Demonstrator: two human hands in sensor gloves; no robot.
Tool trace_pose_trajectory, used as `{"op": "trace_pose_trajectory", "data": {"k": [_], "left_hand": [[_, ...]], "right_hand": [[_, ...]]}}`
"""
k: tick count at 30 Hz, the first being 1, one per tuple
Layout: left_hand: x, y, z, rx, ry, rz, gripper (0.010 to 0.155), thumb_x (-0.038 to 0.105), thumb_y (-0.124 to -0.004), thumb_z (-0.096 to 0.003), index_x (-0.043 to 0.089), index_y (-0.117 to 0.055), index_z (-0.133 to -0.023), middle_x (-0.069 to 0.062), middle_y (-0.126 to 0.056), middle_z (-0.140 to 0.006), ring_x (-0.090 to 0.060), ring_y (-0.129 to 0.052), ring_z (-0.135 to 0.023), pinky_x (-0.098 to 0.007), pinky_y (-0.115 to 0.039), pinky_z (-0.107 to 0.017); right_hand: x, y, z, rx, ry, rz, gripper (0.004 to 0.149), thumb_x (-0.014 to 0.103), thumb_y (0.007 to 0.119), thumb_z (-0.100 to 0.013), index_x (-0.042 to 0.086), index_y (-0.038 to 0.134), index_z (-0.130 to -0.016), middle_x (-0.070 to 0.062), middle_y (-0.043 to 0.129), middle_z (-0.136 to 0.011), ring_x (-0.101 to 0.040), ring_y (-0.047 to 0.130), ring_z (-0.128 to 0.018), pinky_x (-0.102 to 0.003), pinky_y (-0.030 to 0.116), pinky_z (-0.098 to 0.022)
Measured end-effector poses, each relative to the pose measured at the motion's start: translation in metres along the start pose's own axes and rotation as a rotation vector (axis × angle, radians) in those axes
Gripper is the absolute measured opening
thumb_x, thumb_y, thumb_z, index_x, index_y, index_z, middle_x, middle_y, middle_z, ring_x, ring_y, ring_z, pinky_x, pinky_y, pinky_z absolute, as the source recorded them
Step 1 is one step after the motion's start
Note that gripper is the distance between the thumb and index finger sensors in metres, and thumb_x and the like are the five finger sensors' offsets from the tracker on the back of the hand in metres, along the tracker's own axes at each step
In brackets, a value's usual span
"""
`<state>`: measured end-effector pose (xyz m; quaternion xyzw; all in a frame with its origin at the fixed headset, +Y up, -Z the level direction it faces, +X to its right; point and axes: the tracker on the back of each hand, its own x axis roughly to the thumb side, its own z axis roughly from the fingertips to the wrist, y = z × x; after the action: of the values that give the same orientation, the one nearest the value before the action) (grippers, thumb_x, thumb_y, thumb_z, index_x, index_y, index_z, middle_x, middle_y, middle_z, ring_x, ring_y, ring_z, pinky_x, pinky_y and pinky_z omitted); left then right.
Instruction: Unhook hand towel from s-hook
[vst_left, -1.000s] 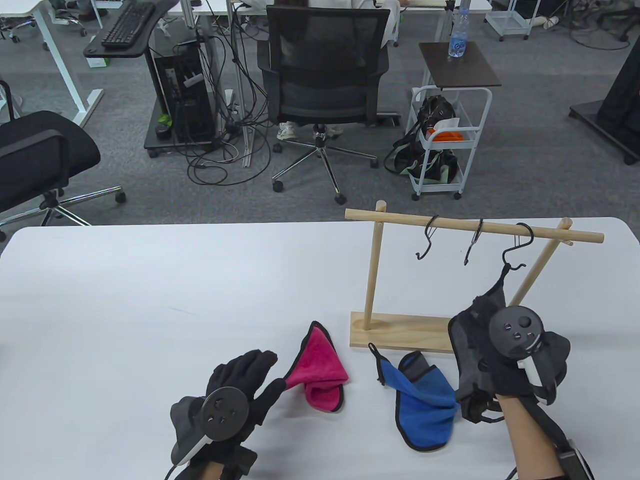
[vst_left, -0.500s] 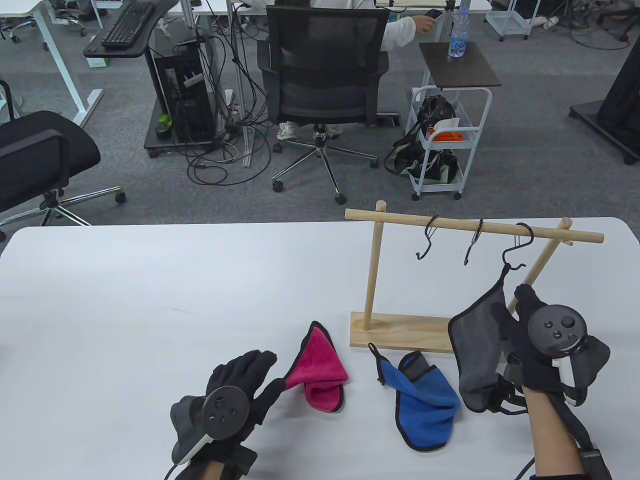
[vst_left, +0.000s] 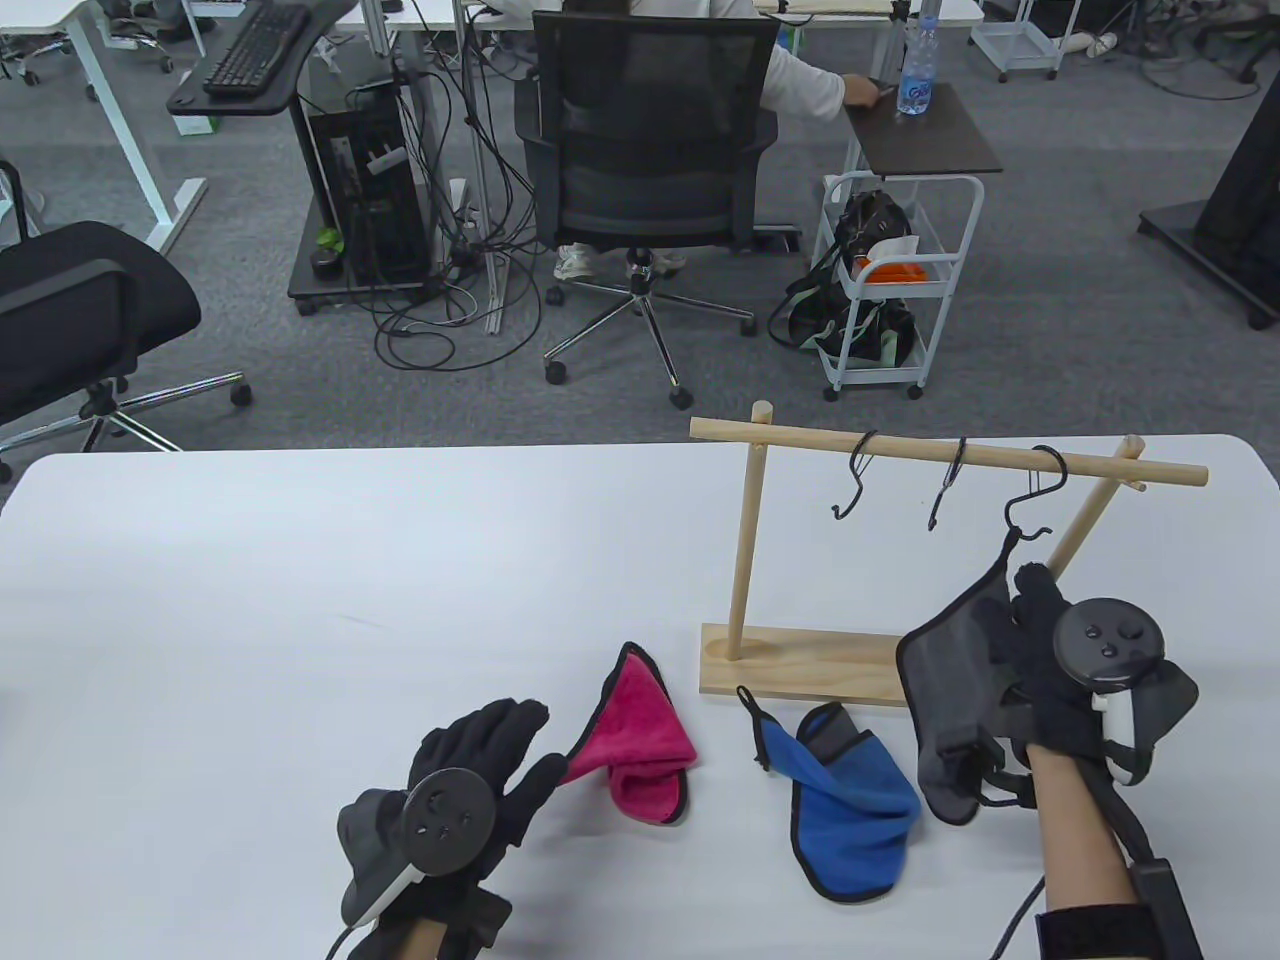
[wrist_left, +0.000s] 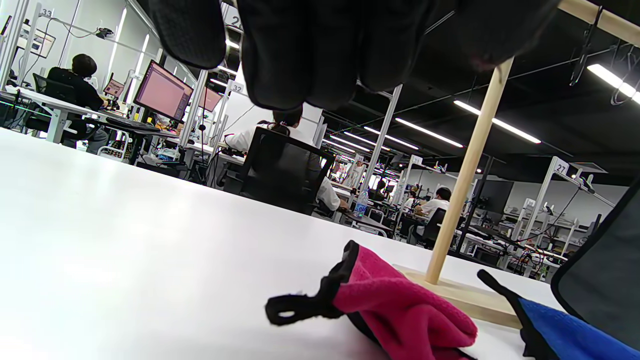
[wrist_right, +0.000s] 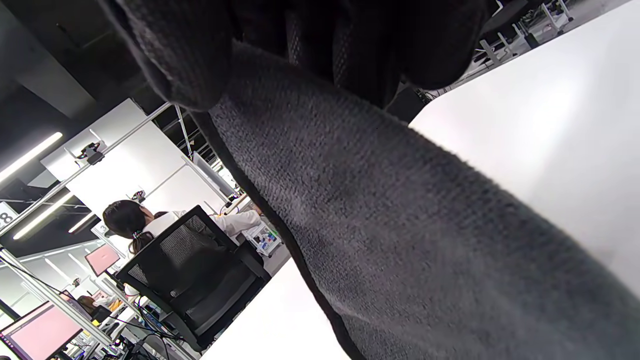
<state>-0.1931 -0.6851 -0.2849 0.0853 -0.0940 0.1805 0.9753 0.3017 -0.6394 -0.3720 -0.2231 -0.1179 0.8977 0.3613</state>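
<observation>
A grey hand towel (vst_left: 950, 680) hangs by its black loop from the rightmost black S-hook (vst_left: 1035, 500) on the wooden rail (vst_left: 940, 455). My right hand (vst_left: 1040, 650) grips the towel's upper right part, just below the hook. The right wrist view shows the gloved fingers (wrist_right: 350, 55) pressed on the grey towel (wrist_right: 400, 225), which fills the view. My left hand (vst_left: 480, 760) rests open on the table, empty, beside the pink towel (vst_left: 635, 745). The left wrist view shows the pink towel (wrist_left: 400, 310) lying below the fingers (wrist_left: 300, 50).
A blue towel (vst_left: 845, 810) lies on the table in front of the rack's wooden base (vst_left: 800, 665). Two empty S-hooks (vst_left: 855, 485) (vst_left: 945, 490) hang on the rail. The rack posts (vst_left: 745, 540) stand at the table's right. Office chairs stand beyond the far edge.
My right hand moved from over the towel's middle to its right side and up toward the hook, now gripping the upper part. The left hand stayed almost still.
</observation>
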Motion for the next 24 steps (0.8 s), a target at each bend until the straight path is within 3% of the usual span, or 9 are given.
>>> {"op": "trace_pose_trajectory", "data": {"k": [8, 14, 24], "left_hand": [[0.000, 0.000, 0.000, -0.006, 0.002, -0.005, 0.061, 0.061, -0.064, -0.0581, 0.029, -0.065, -0.110, -0.008, -0.074, -0.114, -0.037, -0.078, -0.103, -0.063, -0.059, -0.078], [0.000, -0.001, -0.001, -0.005, -0.001, -0.002, 0.061, 0.061, -0.064, -0.0581, 0.029, -0.065, -0.111, -0.008, -0.074, -0.114, -0.037, -0.078, -0.104, -0.063, -0.059, -0.078], [0.000, -0.001, -0.001, -0.005, -0.001, -0.002, 0.061, 0.061, -0.064, -0.0581, 0.029, -0.065, -0.110, -0.008, -0.074, -0.114, -0.037, -0.078, -0.103, -0.063, -0.059, -0.078]], "right_hand": [[0.000, -0.001, -0.001, -0.057, -0.010, -0.017, 0.040, 0.029, 0.077, -0.063, 0.023, 0.070, -0.103, -0.013, 0.084, -0.095, -0.033, 0.091, -0.077, -0.049, 0.073, -0.064], [0.003, -0.007, 0.003, -0.085, -0.023, -0.006, 0.038, 0.027, 0.077, -0.063, 0.022, 0.073, -0.101, -0.013, 0.087, -0.089, -0.030, 0.094, -0.069, -0.046, 0.075, -0.060], [0.011, -0.029, 0.009, -0.125, -0.040, -0.019, 0.038, 0.027, 0.078, -0.063, 0.022, 0.073, -0.101, -0.013, 0.087, -0.088, -0.029, 0.094, -0.069, -0.046, 0.076, -0.060]]}}
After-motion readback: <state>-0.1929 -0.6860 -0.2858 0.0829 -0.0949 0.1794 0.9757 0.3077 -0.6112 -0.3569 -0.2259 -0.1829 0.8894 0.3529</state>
